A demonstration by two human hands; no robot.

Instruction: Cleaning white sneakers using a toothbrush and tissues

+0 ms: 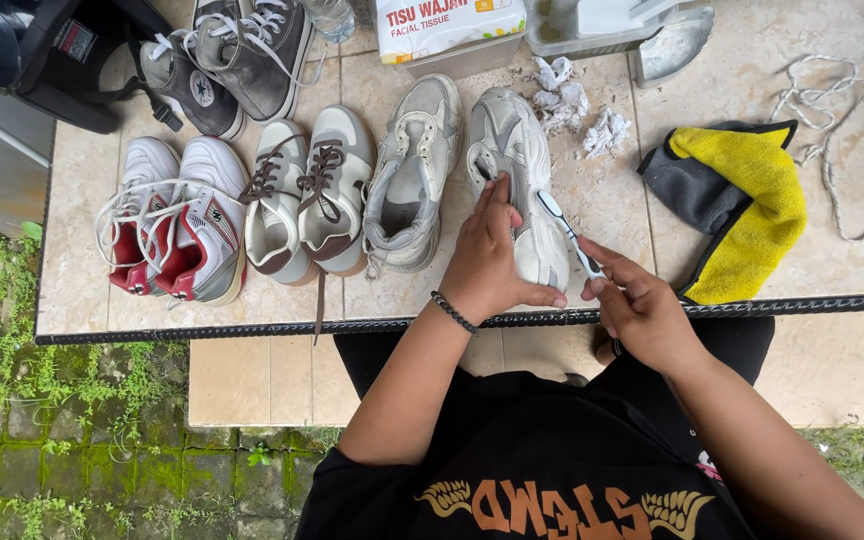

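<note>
- So the left hand [487, 262] clamped the white shoe [512, 160] at the table [72, 290] edge, its length pointing away from the person.
- Right hand [642, 315] pinched a toothbrush [567, 232], bristles touching the shoe's right side.

A yellow and grey cloth [742, 205] is lying at three o'clock, with a loose white lace [832, 120] trailing at two. Crumpled tissues [577, 110] are sitting at one, below a tissue pack [447, 25]. Red and white trainers [177, 215] are resting at nine o'clock, dark high-tops [237, 60] at eleven.
</note>
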